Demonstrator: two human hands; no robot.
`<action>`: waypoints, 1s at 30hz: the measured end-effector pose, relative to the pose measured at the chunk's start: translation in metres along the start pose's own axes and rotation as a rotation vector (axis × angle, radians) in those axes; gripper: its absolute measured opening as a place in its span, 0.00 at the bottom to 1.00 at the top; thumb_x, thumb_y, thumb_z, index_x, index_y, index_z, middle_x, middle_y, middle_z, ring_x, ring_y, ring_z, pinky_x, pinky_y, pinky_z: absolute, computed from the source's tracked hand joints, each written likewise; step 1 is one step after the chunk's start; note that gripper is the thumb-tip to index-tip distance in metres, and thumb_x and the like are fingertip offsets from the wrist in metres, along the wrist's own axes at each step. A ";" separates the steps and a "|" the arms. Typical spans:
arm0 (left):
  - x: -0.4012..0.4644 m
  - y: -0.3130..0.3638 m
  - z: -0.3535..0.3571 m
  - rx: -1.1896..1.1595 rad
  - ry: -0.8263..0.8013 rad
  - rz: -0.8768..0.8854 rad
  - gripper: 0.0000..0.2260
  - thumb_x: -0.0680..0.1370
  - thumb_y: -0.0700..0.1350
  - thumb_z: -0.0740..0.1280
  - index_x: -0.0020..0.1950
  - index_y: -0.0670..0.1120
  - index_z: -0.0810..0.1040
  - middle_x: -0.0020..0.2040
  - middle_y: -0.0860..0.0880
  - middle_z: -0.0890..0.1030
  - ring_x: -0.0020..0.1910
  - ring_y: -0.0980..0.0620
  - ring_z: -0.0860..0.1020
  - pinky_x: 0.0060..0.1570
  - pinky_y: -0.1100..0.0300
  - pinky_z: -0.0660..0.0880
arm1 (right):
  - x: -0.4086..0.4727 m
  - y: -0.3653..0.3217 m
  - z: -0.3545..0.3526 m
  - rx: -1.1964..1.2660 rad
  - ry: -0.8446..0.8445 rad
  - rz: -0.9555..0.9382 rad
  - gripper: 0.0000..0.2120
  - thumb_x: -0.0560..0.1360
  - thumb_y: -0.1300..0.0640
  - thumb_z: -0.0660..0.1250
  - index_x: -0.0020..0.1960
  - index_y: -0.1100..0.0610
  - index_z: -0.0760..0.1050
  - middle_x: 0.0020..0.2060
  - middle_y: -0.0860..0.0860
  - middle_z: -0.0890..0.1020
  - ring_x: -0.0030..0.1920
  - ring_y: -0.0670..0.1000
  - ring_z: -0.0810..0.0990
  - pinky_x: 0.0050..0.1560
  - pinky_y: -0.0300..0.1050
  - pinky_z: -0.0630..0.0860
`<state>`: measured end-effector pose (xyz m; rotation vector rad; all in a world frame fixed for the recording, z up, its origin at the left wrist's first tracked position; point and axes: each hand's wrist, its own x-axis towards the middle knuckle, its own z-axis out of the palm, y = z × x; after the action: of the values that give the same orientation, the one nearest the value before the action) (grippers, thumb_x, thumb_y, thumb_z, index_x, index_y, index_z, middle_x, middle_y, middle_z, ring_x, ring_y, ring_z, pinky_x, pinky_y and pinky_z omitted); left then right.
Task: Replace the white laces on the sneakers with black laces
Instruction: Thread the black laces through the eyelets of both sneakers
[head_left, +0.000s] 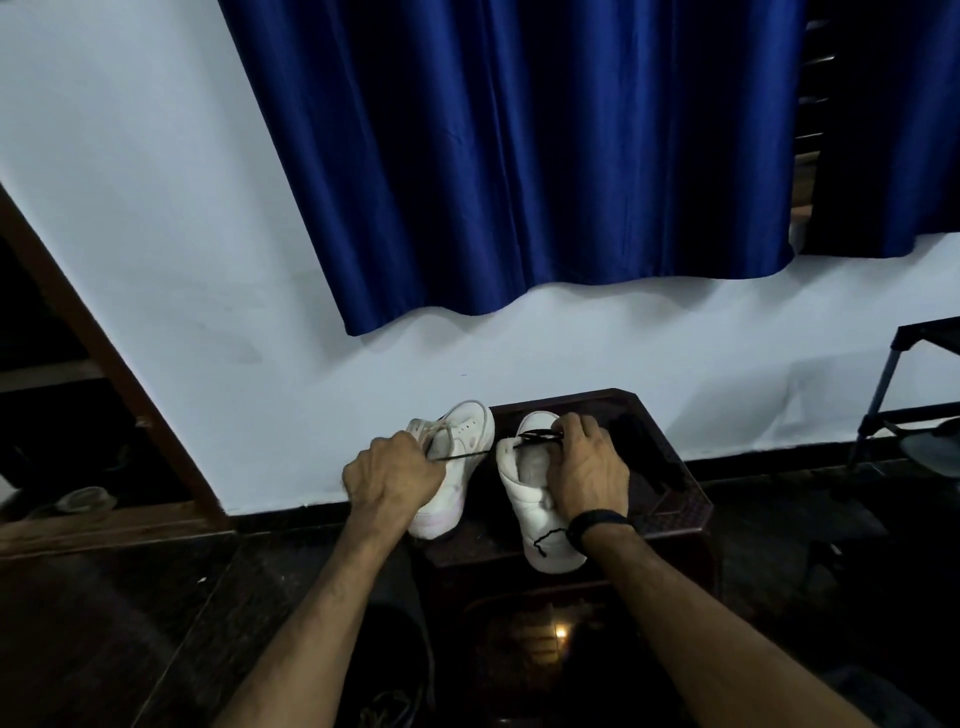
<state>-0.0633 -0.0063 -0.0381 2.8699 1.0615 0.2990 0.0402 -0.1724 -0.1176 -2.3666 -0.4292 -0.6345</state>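
Observation:
Two white sneakers stand on a dark plastic stool (670, 512). The left sneaker (462, 457) still carries white laces (434, 428) near its toe. The right sneaker (530, 483) has a black lace (535, 437) threaded across its front eyelets. My left hand (392, 475) grips one end of that black lace, which runs taut over the left sneaker. My right hand (589, 467) pinches the lace at the right sneaker's eyelets and rests on the shoe. A loose black lace end (545, 538) lies on the right sneaker's heel side.
A dark bundle (631, 431) lies on the stool beyond my right hand. A white wall with a blue curtain (519, 156) rises behind. A wooden door frame (93, 353) is at left and a dark metal rack (883, 395) at right. The floor is dark.

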 end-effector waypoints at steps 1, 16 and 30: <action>-0.001 0.000 -0.002 0.050 -0.062 0.007 0.20 0.78 0.56 0.58 0.60 0.44 0.77 0.60 0.42 0.79 0.60 0.41 0.77 0.60 0.50 0.69 | 0.000 -0.001 0.000 -0.003 0.005 0.000 0.11 0.71 0.63 0.66 0.53 0.56 0.73 0.47 0.53 0.76 0.48 0.57 0.77 0.35 0.48 0.72; 0.047 0.069 0.026 -0.314 -0.473 0.436 0.09 0.80 0.40 0.63 0.52 0.44 0.83 0.54 0.44 0.83 0.54 0.48 0.80 0.52 0.58 0.74 | -0.002 0.001 0.002 -0.002 0.033 0.053 0.12 0.70 0.65 0.65 0.53 0.56 0.73 0.48 0.54 0.74 0.49 0.58 0.75 0.32 0.49 0.71; 0.041 0.063 -0.091 -0.991 -0.445 -0.038 0.12 0.78 0.49 0.69 0.39 0.44 0.75 0.24 0.52 0.63 0.20 0.55 0.62 0.25 0.63 0.68 | 0.003 0.002 -0.001 -0.218 0.163 -0.111 0.17 0.66 0.60 0.71 0.54 0.55 0.74 0.46 0.52 0.77 0.48 0.57 0.74 0.49 0.53 0.67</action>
<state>-0.0116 -0.0283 0.0657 1.8923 0.6158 0.1134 0.0431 -0.1739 -0.1168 -2.4827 -0.4392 -0.9619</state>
